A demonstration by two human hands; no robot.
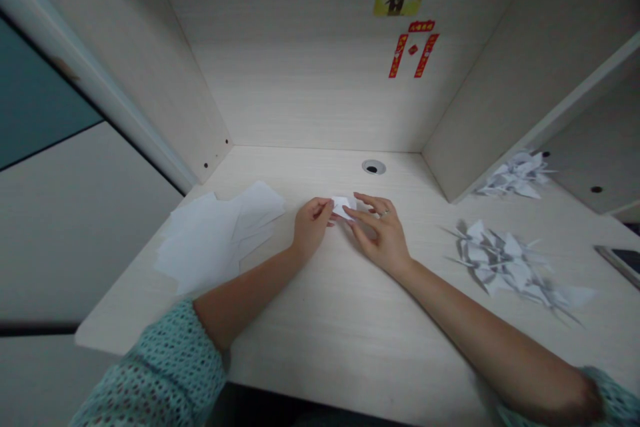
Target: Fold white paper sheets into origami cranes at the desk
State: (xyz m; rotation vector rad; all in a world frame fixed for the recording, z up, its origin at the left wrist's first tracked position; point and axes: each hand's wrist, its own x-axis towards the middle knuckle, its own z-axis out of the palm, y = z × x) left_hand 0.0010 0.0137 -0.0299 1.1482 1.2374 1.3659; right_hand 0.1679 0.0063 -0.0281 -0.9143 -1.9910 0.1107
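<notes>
Between my two hands, over the middle of the desk, is a small folded piece of white paper (342,206). My left hand (313,223) pinches its left edge between thumb and fingers. On the right side, my right hand (379,225), with a ring on one finger, has its thumb and fingers closed about the paper's edge, the other fingers partly spread. The exact folds are too small to make out.
Loose white paper sheets (205,240) lie in a spread stack to the left. Folded paper cranes (505,257) are heaped at right, with another pile of cranes (520,173) behind by the partition (500,100). A phone (620,261) lies far right. A cable hole (374,167) is at the back.
</notes>
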